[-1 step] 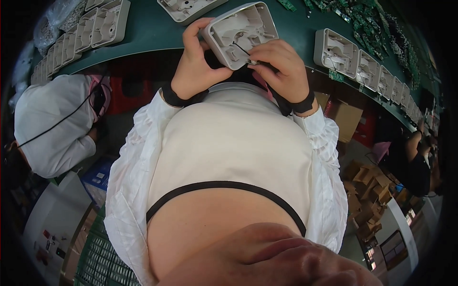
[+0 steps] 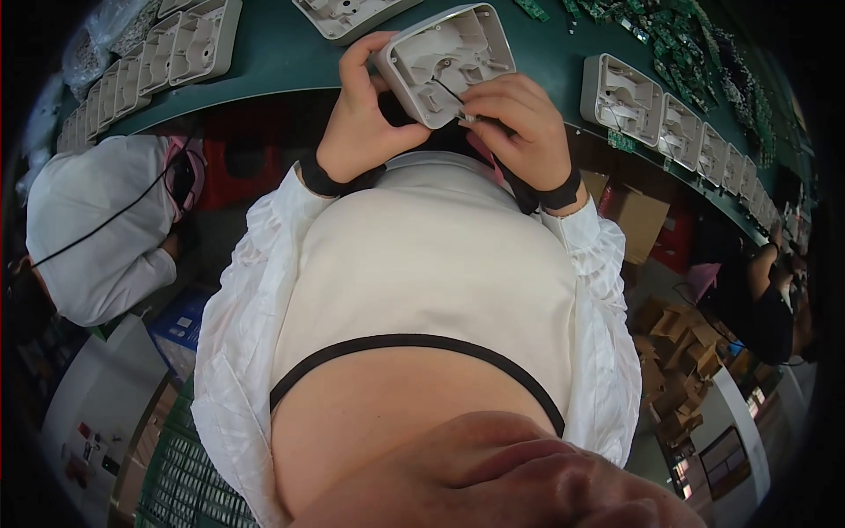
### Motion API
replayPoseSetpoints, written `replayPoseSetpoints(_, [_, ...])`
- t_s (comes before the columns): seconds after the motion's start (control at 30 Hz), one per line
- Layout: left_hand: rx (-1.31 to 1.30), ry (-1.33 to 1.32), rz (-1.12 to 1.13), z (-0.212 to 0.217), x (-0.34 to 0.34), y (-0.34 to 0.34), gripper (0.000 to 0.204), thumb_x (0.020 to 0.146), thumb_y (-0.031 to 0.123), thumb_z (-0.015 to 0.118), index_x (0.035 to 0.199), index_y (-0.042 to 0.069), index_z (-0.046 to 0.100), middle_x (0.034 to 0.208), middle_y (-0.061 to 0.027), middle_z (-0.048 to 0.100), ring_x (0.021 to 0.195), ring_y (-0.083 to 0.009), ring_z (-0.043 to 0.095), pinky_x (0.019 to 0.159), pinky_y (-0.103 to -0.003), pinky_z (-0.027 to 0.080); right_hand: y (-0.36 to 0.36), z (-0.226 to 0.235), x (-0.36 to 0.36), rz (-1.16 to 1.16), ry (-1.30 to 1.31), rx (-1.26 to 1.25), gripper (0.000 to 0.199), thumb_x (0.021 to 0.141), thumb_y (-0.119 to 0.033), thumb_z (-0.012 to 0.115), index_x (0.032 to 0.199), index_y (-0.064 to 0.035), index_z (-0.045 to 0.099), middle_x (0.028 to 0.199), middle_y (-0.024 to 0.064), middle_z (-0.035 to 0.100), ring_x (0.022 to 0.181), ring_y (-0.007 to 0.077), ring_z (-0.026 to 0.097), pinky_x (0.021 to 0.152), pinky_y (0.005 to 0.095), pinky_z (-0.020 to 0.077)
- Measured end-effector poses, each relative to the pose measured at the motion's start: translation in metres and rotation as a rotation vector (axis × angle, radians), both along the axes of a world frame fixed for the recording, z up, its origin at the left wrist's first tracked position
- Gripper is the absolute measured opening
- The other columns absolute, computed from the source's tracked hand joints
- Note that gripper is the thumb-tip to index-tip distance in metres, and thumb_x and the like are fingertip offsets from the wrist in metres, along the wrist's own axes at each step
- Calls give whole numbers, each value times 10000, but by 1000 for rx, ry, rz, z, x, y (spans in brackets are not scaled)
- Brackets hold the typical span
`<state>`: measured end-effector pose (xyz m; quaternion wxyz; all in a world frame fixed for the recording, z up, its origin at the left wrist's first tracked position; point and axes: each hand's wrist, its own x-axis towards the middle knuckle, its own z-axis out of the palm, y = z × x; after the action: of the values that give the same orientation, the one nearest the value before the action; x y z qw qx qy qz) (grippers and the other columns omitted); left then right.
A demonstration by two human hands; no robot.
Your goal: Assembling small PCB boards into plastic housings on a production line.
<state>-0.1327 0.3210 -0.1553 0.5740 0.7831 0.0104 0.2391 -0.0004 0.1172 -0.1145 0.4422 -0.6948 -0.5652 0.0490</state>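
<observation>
A pale grey plastic housing (image 2: 445, 63), open side up, is tilted in front of me just over the table's near edge. My left hand (image 2: 363, 123) grips it by its left side, the thumb under the near corner and fingers along the far left wall. A thin black wire (image 2: 446, 89) runs from inside the housing to my right hand (image 2: 518, 123). That hand's thumb and fingers pinch at the near right wall, around the wire's end and a small pale piece too small to name. Both wrists wear black bands.
On the green table (image 2: 290, 62) another housing (image 2: 348, 16) lies beyond. Rows of housings stand at left (image 2: 201, 42) and right (image 2: 621, 95). Green circuit boards (image 2: 682, 62) heap at far right. People sit at both sides; a cardboard box (image 2: 637, 220) is below the table.
</observation>
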Motion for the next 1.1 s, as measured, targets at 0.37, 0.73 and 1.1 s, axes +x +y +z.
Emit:
replayPoseSetpoints(0.37, [-131, 210, 7, 6, -7, 4, 1070, 678, 77, 903, 1529, 77, 254, 1502, -139, 446, 957, -232, 740, 840, -326, 583, -3, -4, -12, 9, -127, -7, 241, 756, -7, 799, 979, -56, 723, 1023, 76, 699, 929, 301, 651, 810, 391, 511])
replayPoseSetpoints(0.73, [-135, 139, -67, -1, -2, 7, 1092, 720, -16, 885, 1558, 66, 191, 1576, -182, 350, 1059, -265, 715, 875, -343, 602, 17, 8, -18, -180, 363, -94, 159, 822, -71, 781, 976, -57, 743, 997, 76, 687, 915, 272, 638, 781, 359, 526])
replayPoseSetpoints(1.1, [-307, 241, -151, 12, 0, -1, 1082, 765, -30, 855, 1581, 60, 151, 1587, -213, 349, 1122, -277, 706, 940, -367, 571, 7, 9, 5, 16, -234, -201, 163, 814, -169, 808, 945, -86, 757, 937, 20, 723, 889, 245, 657, 731, 371, 534])
